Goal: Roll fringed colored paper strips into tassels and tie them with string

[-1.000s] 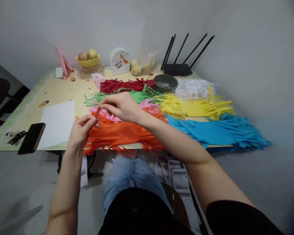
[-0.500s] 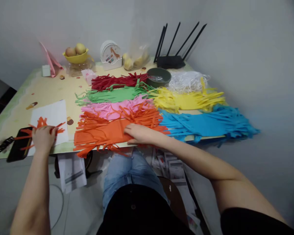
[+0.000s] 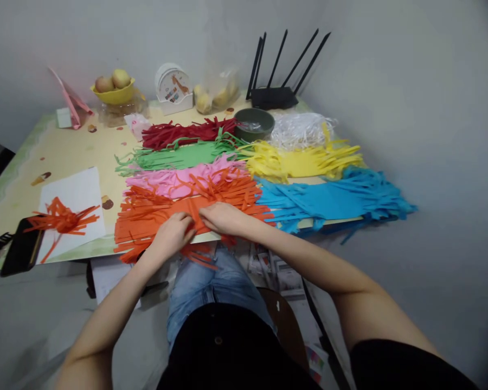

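The orange fringed pile (image 3: pixel 146 219) lies along the front edge of the table (image 3: pixel 71 146), and some of its strips hang over that edge. The left hand (image 3: pixel 173 233) and the right hand (image 3: pixel 222 218) are close together at the pile's middle. The orange is right under and between their fingertips. The fingers are bent, but I can't tell if they pinch it. Toward the table's left end, an orange bunch (image 3: pixel 67 219) sits on white paper (image 3: pixel 83 189) and a black phone (image 3: pixel 20 252).
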`<action>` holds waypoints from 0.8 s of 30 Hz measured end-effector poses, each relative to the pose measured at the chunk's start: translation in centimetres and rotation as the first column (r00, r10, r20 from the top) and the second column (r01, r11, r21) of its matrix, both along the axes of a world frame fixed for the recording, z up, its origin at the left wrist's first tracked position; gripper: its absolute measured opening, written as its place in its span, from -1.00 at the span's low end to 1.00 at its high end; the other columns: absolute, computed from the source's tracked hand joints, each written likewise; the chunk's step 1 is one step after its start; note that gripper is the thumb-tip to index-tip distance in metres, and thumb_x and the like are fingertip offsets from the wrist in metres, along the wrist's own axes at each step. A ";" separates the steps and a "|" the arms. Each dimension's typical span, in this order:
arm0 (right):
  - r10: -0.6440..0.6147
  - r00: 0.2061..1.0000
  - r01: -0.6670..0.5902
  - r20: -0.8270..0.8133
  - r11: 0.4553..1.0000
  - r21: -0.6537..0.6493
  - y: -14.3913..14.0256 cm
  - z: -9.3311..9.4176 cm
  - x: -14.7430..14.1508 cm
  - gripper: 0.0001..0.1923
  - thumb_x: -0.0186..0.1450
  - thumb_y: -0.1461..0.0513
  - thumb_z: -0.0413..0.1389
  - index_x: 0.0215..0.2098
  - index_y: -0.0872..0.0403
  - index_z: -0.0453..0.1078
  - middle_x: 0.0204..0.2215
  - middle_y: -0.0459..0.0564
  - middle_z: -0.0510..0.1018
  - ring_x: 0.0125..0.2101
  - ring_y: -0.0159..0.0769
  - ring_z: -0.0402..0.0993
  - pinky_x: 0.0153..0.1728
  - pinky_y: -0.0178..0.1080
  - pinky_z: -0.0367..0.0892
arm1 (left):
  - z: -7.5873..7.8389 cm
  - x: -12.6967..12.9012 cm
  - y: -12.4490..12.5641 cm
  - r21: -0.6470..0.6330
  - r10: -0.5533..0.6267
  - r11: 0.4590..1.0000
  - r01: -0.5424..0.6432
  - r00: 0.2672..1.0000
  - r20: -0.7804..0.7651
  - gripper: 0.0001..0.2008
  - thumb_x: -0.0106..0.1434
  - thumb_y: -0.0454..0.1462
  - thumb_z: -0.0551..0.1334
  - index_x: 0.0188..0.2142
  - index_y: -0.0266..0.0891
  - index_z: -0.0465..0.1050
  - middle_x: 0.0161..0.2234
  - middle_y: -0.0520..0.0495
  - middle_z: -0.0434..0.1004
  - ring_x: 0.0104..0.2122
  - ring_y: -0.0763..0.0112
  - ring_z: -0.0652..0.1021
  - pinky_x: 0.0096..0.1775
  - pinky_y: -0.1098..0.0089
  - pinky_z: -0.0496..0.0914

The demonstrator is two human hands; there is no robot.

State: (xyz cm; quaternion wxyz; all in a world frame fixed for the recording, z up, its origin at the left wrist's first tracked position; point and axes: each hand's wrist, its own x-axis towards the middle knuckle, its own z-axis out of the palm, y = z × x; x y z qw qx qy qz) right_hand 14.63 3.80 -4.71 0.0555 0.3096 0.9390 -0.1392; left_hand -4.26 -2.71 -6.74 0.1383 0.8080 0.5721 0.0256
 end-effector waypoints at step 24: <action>-0.036 0.998 0.040 -0.047 0.996 0.086 -1.1 0.1 0.0 -0.66 0.48 0.30 -0.12 0.03 0.22 0.44 -0.07 0.24 0.58 -0.08 -0.10 0.53 -0.09 -0.17 0.30 | 0.5 0.2 0.5 0.042 0.102 0.994 -0.099 0.992 -0.075 -0.79 0.37 -0.19 0.17 -0.17 -0.23 0.53 -0.10 -0.21 0.57 -0.10 0.14 0.58 -0.18 0.30 0.43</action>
